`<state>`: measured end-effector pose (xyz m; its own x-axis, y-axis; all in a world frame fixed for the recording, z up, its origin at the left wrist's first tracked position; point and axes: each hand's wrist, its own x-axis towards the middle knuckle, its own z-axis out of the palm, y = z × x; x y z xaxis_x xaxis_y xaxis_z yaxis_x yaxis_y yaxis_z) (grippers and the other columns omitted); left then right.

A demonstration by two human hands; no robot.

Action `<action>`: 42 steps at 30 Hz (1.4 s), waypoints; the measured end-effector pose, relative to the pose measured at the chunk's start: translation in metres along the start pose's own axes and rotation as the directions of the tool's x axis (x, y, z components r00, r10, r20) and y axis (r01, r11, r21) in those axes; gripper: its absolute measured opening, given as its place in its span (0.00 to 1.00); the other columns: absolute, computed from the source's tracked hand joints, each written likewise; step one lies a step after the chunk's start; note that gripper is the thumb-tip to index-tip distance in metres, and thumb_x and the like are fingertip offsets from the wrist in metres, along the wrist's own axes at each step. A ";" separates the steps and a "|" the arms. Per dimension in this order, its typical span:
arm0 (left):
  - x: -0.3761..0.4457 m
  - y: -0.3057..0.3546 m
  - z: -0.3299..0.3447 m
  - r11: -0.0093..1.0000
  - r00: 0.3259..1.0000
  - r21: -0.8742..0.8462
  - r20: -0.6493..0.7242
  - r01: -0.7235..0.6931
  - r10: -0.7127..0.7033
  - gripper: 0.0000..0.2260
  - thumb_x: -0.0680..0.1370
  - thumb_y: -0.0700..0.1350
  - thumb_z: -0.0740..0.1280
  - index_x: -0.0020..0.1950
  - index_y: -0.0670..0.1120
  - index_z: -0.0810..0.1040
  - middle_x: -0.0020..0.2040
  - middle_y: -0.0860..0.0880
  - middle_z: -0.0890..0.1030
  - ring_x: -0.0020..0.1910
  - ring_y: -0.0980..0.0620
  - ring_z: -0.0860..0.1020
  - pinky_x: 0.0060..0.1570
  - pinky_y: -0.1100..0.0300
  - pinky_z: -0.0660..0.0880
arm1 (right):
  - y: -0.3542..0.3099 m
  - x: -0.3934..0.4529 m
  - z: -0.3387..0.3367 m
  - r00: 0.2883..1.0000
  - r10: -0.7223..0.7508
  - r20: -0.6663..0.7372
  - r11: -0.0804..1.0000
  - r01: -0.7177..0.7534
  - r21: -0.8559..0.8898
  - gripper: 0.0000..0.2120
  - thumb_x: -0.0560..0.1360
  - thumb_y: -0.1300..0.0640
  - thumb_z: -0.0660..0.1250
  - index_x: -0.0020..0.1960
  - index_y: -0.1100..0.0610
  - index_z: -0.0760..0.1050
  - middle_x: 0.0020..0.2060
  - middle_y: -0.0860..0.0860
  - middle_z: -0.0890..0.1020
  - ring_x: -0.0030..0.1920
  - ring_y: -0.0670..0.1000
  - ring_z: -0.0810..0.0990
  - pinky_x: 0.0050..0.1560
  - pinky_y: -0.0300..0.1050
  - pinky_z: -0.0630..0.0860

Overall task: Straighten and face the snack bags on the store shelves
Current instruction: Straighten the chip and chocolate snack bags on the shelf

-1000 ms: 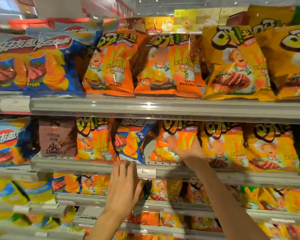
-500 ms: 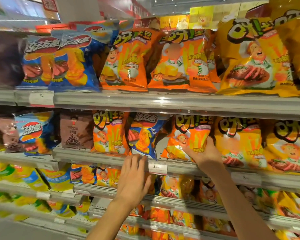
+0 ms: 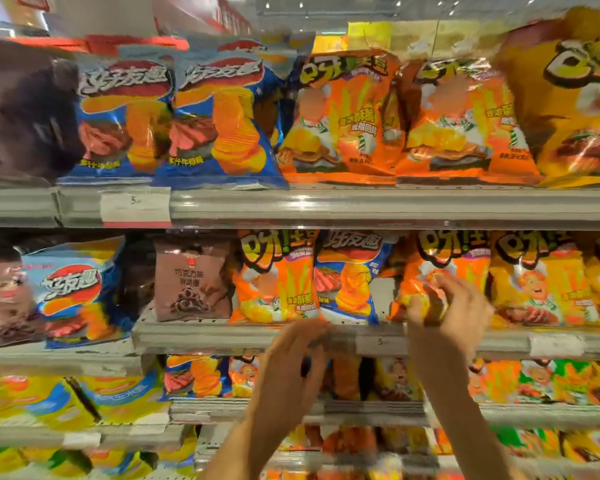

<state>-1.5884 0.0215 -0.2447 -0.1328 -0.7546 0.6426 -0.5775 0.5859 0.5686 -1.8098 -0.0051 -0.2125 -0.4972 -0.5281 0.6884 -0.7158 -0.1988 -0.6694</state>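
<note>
The right hand [image 3: 447, 317] grips an orange snack bag [image 3: 440, 271] on the middle shelf [image 3: 222, 336], its fingers [image 3: 430, 299] curled round the bag's lower front. That bag stands right of a blue bag [image 3: 350, 278], with a gap between them. The left hand [image 3: 288, 372] hovers at the shelf's front rail below the blue bag, fingers loosely bent and holding nothing. A second orange bag [image 3: 274, 278] stands just left of the blue one.
</note>
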 end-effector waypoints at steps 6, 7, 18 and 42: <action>0.026 -0.034 -0.051 0.983 0.957 -0.038 -0.224 0.180 -0.184 0.18 0.78 0.43 0.68 0.67 0.42 0.72 0.65 0.47 0.71 0.67 0.49 0.69 0.68 0.53 0.67 | -0.038 -0.010 0.036 0.930 0.174 0.324 0.979 -0.199 0.044 0.31 0.76 0.53 0.74 0.75 0.58 0.68 0.67 0.54 0.74 0.68 0.55 0.73 0.69 0.45 0.68; 0.030 -0.038 -0.055 0.970 0.946 -0.047 -0.211 0.240 -0.245 0.22 0.77 0.42 0.70 0.70 0.41 0.69 0.66 0.46 0.70 0.67 0.49 0.68 0.68 0.51 0.67 | -0.042 -0.006 0.040 0.900 0.219 0.378 0.968 -0.248 0.031 0.36 0.76 0.50 0.74 0.78 0.58 0.64 0.71 0.55 0.73 0.71 0.56 0.72 0.71 0.50 0.68; 0.083 -0.059 -0.070 0.769 0.792 -0.199 0.229 0.607 -0.566 0.35 0.66 0.57 0.80 0.68 0.56 0.66 0.55 0.59 0.78 0.52 0.59 0.79 0.48 0.61 0.77 | -0.046 0.034 0.077 0.595 0.405 0.694 0.799 -0.600 0.048 0.49 0.61 0.38 0.83 0.74 0.54 0.67 0.68 0.50 0.77 0.66 0.54 0.77 0.68 0.53 0.73; 0.090 -0.063 -0.089 0.667 0.766 -0.385 0.229 0.638 -0.600 0.25 0.63 0.54 0.81 0.57 0.50 0.79 0.46 0.55 0.87 0.45 0.57 0.85 0.45 0.60 0.80 | -0.042 0.077 0.021 0.607 0.245 0.756 0.908 -0.417 0.041 0.22 0.66 0.44 0.82 0.48 0.49 0.72 0.33 0.46 0.80 0.35 0.46 0.78 0.33 0.42 0.74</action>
<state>-1.4925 -0.0568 -0.1767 0.0607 -0.9976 0.0336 -0.1598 0.0235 0.9869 -1.8080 -0.0550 -0.1370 -0.1066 -0.9934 0.0429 -0.4227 0.0062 -0.9063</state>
